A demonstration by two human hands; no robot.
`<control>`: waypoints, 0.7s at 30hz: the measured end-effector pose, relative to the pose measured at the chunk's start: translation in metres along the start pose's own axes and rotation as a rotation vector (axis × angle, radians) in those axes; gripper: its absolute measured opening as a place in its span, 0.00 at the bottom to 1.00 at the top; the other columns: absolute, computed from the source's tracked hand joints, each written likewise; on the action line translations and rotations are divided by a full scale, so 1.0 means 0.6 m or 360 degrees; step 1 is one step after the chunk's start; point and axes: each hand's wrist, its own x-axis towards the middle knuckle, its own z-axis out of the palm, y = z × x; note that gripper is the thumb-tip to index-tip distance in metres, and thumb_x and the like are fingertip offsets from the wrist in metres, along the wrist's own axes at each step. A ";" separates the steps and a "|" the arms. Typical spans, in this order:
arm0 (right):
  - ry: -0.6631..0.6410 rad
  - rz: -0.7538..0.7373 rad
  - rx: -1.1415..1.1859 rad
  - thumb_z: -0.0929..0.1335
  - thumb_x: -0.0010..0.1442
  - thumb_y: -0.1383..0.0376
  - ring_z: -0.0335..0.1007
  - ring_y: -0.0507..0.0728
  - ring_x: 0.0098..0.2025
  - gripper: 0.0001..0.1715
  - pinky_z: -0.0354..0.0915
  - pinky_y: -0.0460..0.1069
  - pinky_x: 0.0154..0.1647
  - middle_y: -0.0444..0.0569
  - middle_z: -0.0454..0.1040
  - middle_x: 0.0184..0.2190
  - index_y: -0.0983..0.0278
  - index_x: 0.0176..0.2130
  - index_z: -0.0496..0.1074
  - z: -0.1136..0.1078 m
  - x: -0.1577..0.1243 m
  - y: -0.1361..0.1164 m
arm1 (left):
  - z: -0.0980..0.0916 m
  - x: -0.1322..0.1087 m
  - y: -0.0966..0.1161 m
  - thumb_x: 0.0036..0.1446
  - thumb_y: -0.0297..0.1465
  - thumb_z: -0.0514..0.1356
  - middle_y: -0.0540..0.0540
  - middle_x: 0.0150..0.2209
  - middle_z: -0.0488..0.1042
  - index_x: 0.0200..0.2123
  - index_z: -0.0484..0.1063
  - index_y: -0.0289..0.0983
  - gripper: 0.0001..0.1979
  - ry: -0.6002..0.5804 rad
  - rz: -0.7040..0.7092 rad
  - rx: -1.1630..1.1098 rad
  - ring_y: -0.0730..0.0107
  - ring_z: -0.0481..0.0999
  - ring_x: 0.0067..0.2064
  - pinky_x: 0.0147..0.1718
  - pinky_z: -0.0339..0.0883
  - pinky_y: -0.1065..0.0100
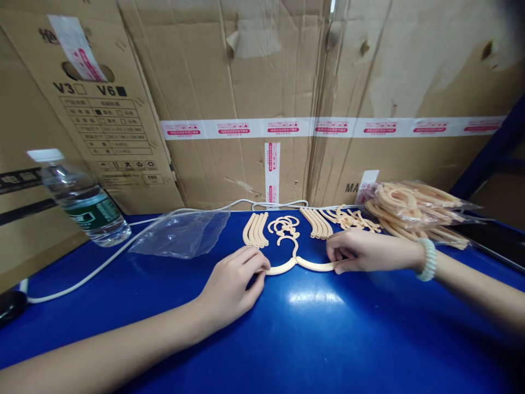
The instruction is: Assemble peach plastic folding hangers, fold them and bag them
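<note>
A beige clothes hanger lies on the blue tabletop, made of a curved hook (293,247) and two arms that meet below it. My left hand (234,278) pinches the outer end of the left hanger arm (282,268). On the other side, the right hanger arm (315,266) has its outer end between the thumb and fingers of my right hand (361,251). Both arm ends are hidden by my fingers. Just beyond the hanger are a row of loose curved arms (256,230), several loose hooks (283,224) and a second row of arms (316,223).
Small beige pieces (348,219) are heaped behind my right hand, beside stacked clear bags of beige parts (414,210). A flat plastic bag (184,232), a water bottle (84,202) and a white cable (94,272) lie to the left. Cardboard boxes (238,164) wall the back edge.
</note>
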 end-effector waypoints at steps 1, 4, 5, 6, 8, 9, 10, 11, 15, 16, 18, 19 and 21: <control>0.0007 -0.0003 -0.0024 0.68 0.58 0.58 0.66 0.54 0.29 0.12 0.60 0.48 0.29 0.48 0.72 0.28 0.65 0.33 0.73 -0.002 -0.001 -0.001 | -0.001 0.000 0.000 0.59 0.22 0.52 0.45 0.36 0.73 0.36 0.69 0.39 0.09 0.0014 -0.0003 -0.0007 0.62 0.72 0.39 0.37 0.67 0.62; 0.0023 -0.0027 -0.0089 0.69 0.58 0.58 0.67 0.55 0.31 0.12 0.61 0.49 0.32 0.49 0.72 0.31 0.65 0.37 0.74 -0.011 -0.008 0.001 | -0.003 -0.001 0.001 0.57 0.22 0.53 0.45 0.37 0.73 0.36 0.68 0.39 0.08 0.0069 -0.0024 -0.0024 0.60 0.72 0.40 0.40 0.66 0.59; 0.0021 -0.0044 -0.0098 0.69 0.58 0.58 0.67 0.56 0.32 0.13 0.62 0.49 0.32 0.49 0.73 0.32 0.65 0.38 0.74 -0.014 -0.011 0.003 | -0.004 -0.001 0.001 0.56 0.22 0.53 0.45 0.37 0.73 0.37 0.68 0.39 0.09 0.0085 -0.0040 -0.0035 0.59 0.72 0.41 0.40 0.66 0.58; 0.0020 -0.0063 -0.0103 0.69 0.58 0.58 0.68 0.56 0.32 0.13 0.62 0.50 0.33 0.49 0.73 0.33 0.64 0.39 0.74 -0.016 -0.014 0.005 | -0.005 0.000 0.001 0.56 0.22 0.53 0.45 0.37 0.73 0.37 0.68 0.39 0.09 0.0095 -0.0061 -0.0057 0.59 0.72 0.41 0.41 0.66 0.58; 0.0048 -0.0095 -0.0111 0.69 0.58 0.57 0.69 0.56 0.33 0.13 0.62 0.50 0.34 0.48 0.73 0.34 0.63 0.40 0.74 -0.018 -0.020 0.012 | -0.006 0.001 -0.001 0.54 0.21 0.52 0.46 0.38 0.73 0.37 0.68 0.39 0.10 0.0102 -0.0124 -0.0124 0.60 0.72 0.42 0.42 0.66 0.58; 0.0078 -0.0096 -0.0114 0.69 0.58 0.56 0.69 0.57 0.33 0.13 0.62 0.50 0.34 0.48 0.73 0.33 0.62 0.39 0.74 -0.016 -0.022 0.015 | -0.007 0.001 -0.002 0.53 0.20 0.51 0.46 0.38 0.73 0.36 0.68 0.39 0.11 0.0103 -0.0167 -0.0162 0.60 0.72 0.43 0.42 0.66 0.59; 0.0119 -0.0088 -0.0106 0.69 0.59 0.55 0.69 0.57 0.33 0.14 0.62 0.51 0.34 0.49 0.73 0.34 0.62 0.40 0.74 -0.013 -0.023 0.019 | -0.008 0.002 -0.004 0.51 0.20 0.51 0.46 0.39 0.72 0.36 0.68 0.39 0.12 0.0101 -0.0209 -0.0193 0.61 0.71 0.43 0.41 0.66 0.60; 0.0165 -0.0074 -0.0087 0.68 0.59 0.55 0.69 0.57 0.34 0.15 0.63 0.51 0.34 0.49 0.73 0.34 0.63 0.40 0.73 -0.008 -0.024 0.023 | -0.009 0.003 -0.006 0.49 0.20 0.52 0.47 0.39 0.71 0.36 0.68 0.39 0.13 0.0096 -0.0248 -0.0215 0.61 0.71 0.42 0.41 0.66 0.61; 0.0274 -0.0038 0.0035 0.64 0.63 0.55 0.68 0.58 0.35 0.16 0.64 0.51 0.35 0.52 0.73 0.37 0.64 0.41 0.71 0.019 -0.025 0.037 | -0.016 0.006 -0.012 0.43 0.20 0.52 0.48 0.37 0.69 0.35 0.67 0.39 0.15 0.0053 -0.0326 -0.0217 0.62 0.69 0.39 0.38 0.65 0.62; 0.0282 -0.0037 0.0046 0.63 0.64 0.55 0.68 0.57 0.35 0.16 0.64 0.51 0.34 0.52 0.72 0.37 0.64 0.41 0.71 0.024 -0.025 0.039 | -0.018 0.008 -0.013 0.43 0.20 0.52 0.48 0.37 0.69 0.35 0.66 0.39 0.14 0.0042 -0.0330 -0.0215 0.62 0.68 0.39 0.38 0.65 0.62; 0.0307 -0.0031 0.0051 0.63 0.64 0.53 0.66 0.57 0.33 0.17 0.63 0.51 0.34 0.51 0.72 0.35 0.63 0.41 0.71 0.032 -0.027 0.043 | -0.022 0.011 -0.011 0.42 0.20 0.52 0.48 0.37 0.68 0.35 0.66 0.39 0.14 0.0017 -0.0329 -0.0221 0.63 0.68 0.38 0.37 0.64 0.62; 0.0332 -0.0029 0.0055 0.63 0.64 0.53 0.66 0.57 0.32 0.18 0.63 0.51 0.33 0.51 0.71 0.35 0.63 0.41 0.72 0.034 -0.028 0.044 | -0.024 0.013 -0.009 0.42 0.21 0.52 0.48 0.36 0.68 0.35 0.65 0.39 0.14 0.0004 -0.0327 -0.0226 0.63 0.67 0.38 0.37 0.64 0.62; 0.0370 -0.0033 0.0071 0.63 0.64 0.52 0.65 0.56 0.31 0.18 0.62 0.51 0.33 0.50 0.71 0.34 0.63 0.41 0.72 0.035 -0.032 0.045 | -0.028 0.015 -0.005 0.42 0.21 0.51 0.48 0.36 0.67 0.35 0.65 0.38 0.14 -0.0029 -0.0325 -0.0229 0.63 0.67 0.38 0.37 0.63 0.63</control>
